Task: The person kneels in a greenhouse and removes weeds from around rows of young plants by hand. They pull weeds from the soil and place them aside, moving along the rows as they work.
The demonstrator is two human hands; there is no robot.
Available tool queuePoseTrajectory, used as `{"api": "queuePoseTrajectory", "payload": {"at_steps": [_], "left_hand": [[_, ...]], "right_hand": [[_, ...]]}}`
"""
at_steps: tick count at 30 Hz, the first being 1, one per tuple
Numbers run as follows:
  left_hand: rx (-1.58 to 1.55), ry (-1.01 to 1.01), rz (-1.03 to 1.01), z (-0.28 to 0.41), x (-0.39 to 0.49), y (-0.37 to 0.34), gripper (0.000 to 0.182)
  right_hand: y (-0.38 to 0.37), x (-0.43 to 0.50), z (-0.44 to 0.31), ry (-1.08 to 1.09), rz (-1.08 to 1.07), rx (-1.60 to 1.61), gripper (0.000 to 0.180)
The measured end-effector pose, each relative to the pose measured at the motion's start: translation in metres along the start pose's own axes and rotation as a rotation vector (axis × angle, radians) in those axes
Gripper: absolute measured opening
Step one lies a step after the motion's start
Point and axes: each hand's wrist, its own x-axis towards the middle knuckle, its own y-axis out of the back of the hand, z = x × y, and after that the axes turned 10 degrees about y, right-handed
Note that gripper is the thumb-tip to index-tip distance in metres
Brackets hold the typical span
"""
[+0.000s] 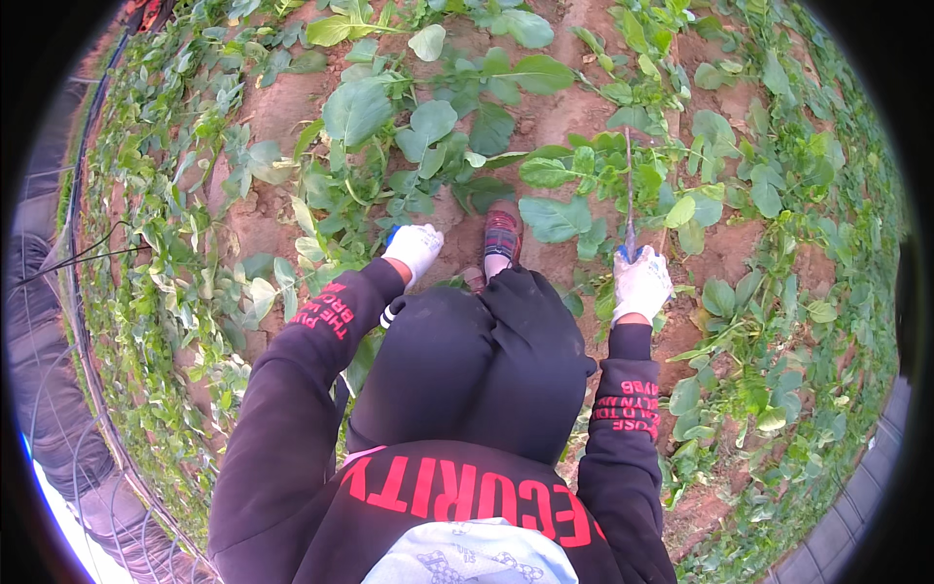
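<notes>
My right hand [642,285], in a white glove with blue on it, is closed around the near end of a slim, dark long-shafted hand tool [630,197]. The tool points away from me, and leaves hide its far end. To the left, my left hand [414,252] wears a matching glove and has its fingers curled. Whether anything is inside that hand is hidden. It is beside a clump of broad-leaved green plants [357,193]. More leafy plants [584,168] grow by the tool's shaft.
Bare brown soil [281,109] shows between the plant rows. My shoe [503,233] is on the ground between my hands, below my dark trousers [467,358]. Dark sheeting [51,328] and thin hoops line the left edge. Grey paving [839,518] borders the lower right.
</notes>
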Motion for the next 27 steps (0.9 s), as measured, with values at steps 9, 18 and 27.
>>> {"api": "queuePoseTrajectory", "payload": {"at_steps": [9, 18, 27], "left_hand": [[0.212, 0.105, 0.079, 0.028, 0.092, -0.024, 0.019], [0.301, 0.090, -0.033, 0.042, 0.125, -0.042, 0.020], [-0.436, 0.122, 0.230, -0.011, 0.036, 0.028, 0.024]], "right_hand": [[-0.007, 0.023, 0.009, -0.092, -0.122, 1.021, 0.029], [0.049, -0.014, 0.005, -0.087, -0.113, 1.444, 0.026], [0.044, -0.057, -0.014, -0.081, -0.091, 1.883, 0.042]]}}
